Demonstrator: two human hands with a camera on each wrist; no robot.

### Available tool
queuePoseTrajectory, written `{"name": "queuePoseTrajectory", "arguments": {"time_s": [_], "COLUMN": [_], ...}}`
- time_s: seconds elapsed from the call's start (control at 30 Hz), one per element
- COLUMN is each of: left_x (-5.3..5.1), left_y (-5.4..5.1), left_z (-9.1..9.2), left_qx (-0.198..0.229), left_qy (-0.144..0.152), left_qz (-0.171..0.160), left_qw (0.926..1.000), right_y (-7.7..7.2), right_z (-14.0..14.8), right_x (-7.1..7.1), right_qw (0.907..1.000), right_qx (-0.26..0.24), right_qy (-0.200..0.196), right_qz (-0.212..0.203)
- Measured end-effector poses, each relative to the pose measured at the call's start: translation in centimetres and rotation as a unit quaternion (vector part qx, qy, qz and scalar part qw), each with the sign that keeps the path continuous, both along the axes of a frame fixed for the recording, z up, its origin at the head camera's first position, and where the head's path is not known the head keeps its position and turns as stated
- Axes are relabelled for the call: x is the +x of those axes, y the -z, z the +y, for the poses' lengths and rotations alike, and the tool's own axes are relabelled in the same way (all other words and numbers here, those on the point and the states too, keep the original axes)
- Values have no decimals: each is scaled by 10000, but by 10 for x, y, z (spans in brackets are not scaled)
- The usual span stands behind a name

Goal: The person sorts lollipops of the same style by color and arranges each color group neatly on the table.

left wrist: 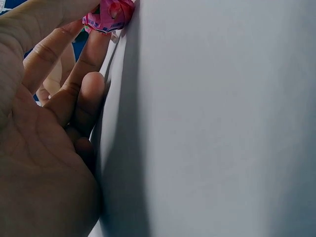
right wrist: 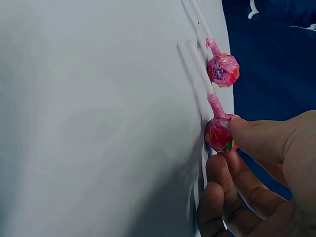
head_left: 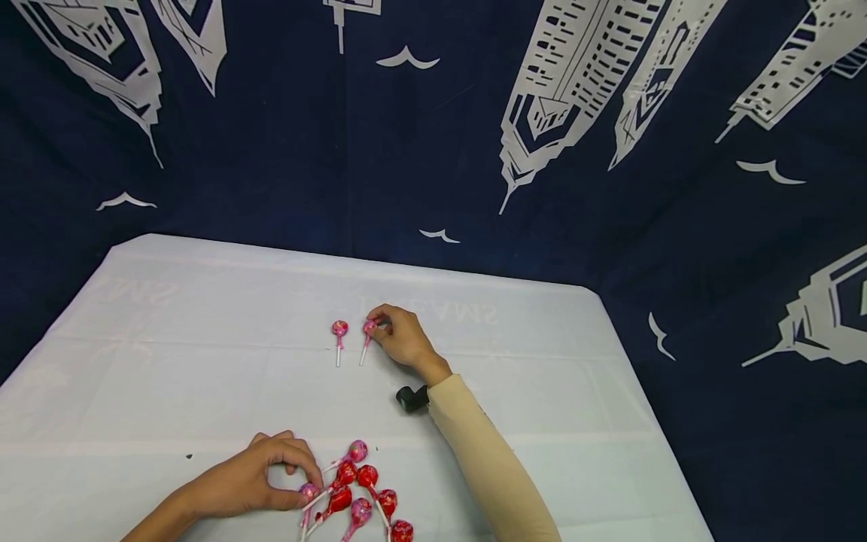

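Observation:
My right hand [head_left: 404, 339] pinches the head of a pink-wrapped lollipop [right wrist: 220, 132] between thumb and fingers, far out on the white table. Its white stick points back toward me. Just left of it in the head view lies another pink lollipop [head_left: 339, 329], apart from the hand. Nearer, at the left edge of a loose pile, my left hand [head_left: 260, 476] pinches the head of a pink lollipop [head_left: 308, 491]; the left wrist view shows only that pink wrapper [left wrist: 116, 15]. The pile beside it mixes red lollipops [head_left: 341, 498] and pink lollipops [head_left: 361, 512], some overlapping.
A white cloth [head_left: 203, 376] covers the table. A dark blue curtain [head_left: 291, 173] with white building prints hangs behind it. A black device [head_left: 411, 399] sits at my right wrist, by the beige sleeve [head_left: 484, 452]. A small dark speck [head_left: 189, 456] lies left of the pile.

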State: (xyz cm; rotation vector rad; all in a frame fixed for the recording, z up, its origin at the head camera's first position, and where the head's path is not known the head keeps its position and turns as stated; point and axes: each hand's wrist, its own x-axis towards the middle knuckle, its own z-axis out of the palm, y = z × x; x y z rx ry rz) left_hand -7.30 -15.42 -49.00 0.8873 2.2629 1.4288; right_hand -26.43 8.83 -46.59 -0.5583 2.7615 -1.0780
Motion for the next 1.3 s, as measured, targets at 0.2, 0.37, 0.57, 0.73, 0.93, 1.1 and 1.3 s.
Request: {"name": "queuePoseTrajectory", "arguments": {"time_s": [0.2, 0.37, 0.57, 0.73, 0.93, 1.1, 1.3], "left_x": [0, 0, 0, 0, 0, 0, 0], "left_y": [0, 1, 0, 0, 0, 1, 0], "left_z": [0, 0, 0, 0, 0, 1, 1], "left_qx": [-23, -50, -51, -34, 0, 38, -5], "left_qy": [-2, -11, -19, -3, -1, 9, 0], "left_qz": [27, 2, -11, -53, -34, -18, -23], "left_qw": [10000, 10000, 10000, 10000, 10000, 10000, 10000], "right_y": [-1, 0, -1, 0, 2, 3, 2], "right_z": [1, 1, 1, 0, -1, -2, -1], "right_x": [1, 0, 1, 1, 1, 2, 1], "right_qw": [10000, 9999, 9999, 10000, 9999, 9998, 9998], "right_qx": [-44, -92, -138, -60, -67, -174, -136], "right_qy": [-18, -32, -45, -10, -26, -27, 9], "right_qz": [-23, -35, -14, 47, 131, 135, 156]}}
